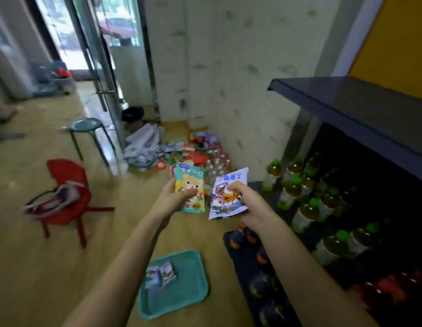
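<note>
My left hand [172, 199] grips a green and yellow snack packet [190, 182] with a cartoon bear on it, thumb across its front. My right hand [247, 201] grips a white and blue snack packet [229, 204] with cartoon figures, thumb pressed on its face. Both packets are held upright side by side in front of me, above the wooden floor. Below my arms a teal tray [181, 296] lies on the floor with a couple of small packets [160, 276] in it.
A dark shelf unit [346, 100] on the right holds rows of green-capped drink bottles [309, 208]. A red chair [64, 199] and a green stool [87, 128] stand at left. A pile of snacks and water bottles [200, 154] lies by the wall. Dark packs [257, 267] lie near the shelf.
</note>
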Demonstrator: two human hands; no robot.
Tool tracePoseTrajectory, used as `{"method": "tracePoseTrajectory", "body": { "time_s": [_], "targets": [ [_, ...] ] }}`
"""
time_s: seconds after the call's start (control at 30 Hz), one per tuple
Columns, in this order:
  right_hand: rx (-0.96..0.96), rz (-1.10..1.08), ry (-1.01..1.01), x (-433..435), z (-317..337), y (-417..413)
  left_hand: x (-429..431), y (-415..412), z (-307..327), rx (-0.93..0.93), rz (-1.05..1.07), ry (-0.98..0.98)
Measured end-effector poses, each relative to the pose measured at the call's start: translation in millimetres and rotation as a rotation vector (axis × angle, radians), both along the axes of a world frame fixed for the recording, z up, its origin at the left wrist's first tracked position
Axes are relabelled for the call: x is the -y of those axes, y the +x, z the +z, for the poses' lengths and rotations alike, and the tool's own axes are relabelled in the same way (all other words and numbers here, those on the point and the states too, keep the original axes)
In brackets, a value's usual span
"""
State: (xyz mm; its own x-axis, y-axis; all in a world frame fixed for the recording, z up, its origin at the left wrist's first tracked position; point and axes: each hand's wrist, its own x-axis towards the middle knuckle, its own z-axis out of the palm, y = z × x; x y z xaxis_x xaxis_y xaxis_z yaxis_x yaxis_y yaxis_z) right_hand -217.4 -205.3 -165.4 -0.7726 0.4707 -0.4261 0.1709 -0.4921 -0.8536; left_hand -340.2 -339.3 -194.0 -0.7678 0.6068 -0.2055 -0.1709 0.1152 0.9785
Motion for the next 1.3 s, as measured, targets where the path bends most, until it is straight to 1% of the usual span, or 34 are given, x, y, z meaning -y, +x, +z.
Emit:
{"method": "tracePoseTrajectory", "body": {
  "time_s": [0.1, 0.23, 0.33, 0.47, 0.57, 0.73, 0.8, 0.9, 1.0, 1.07, 1.13, 1.23, 1.3],
  "targets": [
    [0.091, 0.089, -0.066, 25, -55, -73, 39, -53, -45, 0.058, 0.098, -0.058],
    [0.202, 0.207, -0.069, 50, -129, -147, 70, -110, -113, 0.147, 0.161, -0.114],
    [0.277, 0.232, -0.053, 56, -199, -189, 83, -142, -170, 0.216, 0.206, -0.155],
    [0.371, 0.248, -0.041, 61, -308, -229, 94, -173, -268, 0.263, 0.237, -0.233],
    [0.419, 0.26, -0.023, 62, -405, -255, 100, -192, -362, 0.282, 0.245, -0.28],
    [0.436, 0.314, 0.054, 68, -581, -285, 108, -216, -540, 0.308, 0.284, -0.307],
    [0.451, 0.338, 0.115, 70, -650, -294, 111, -223, -612, 0.325, 0.288, -0.32],
    [0.464, 0.377, 0.216, 74, -747, -303, 116, -232, -713, 0.286, 0.283, -0.384],
    [0.483, 0.407, 0.298, 79, -830, -306, 117, -237, -796, 0.295, 0.311, -0.446],
    [0.499, 0.402, 0.331, 83, -868, -308, 118, -238, -838, 0.305, 0.321, -0.492],
    [0.523, 0.4, 0.379, 87, -892, -312, 119, -239, -869, 0.287, 0.348, -0.55],
    [0.593, 0.398, 0.466, 92, -915, -320, 118, -242, -895, 0.261, 0.403, -0.622],
    [0.661, 0.399, 0.54, 93, -920, -325, 114, -244, -898, 0.177, 0.398, -0.751]
  ]
}}
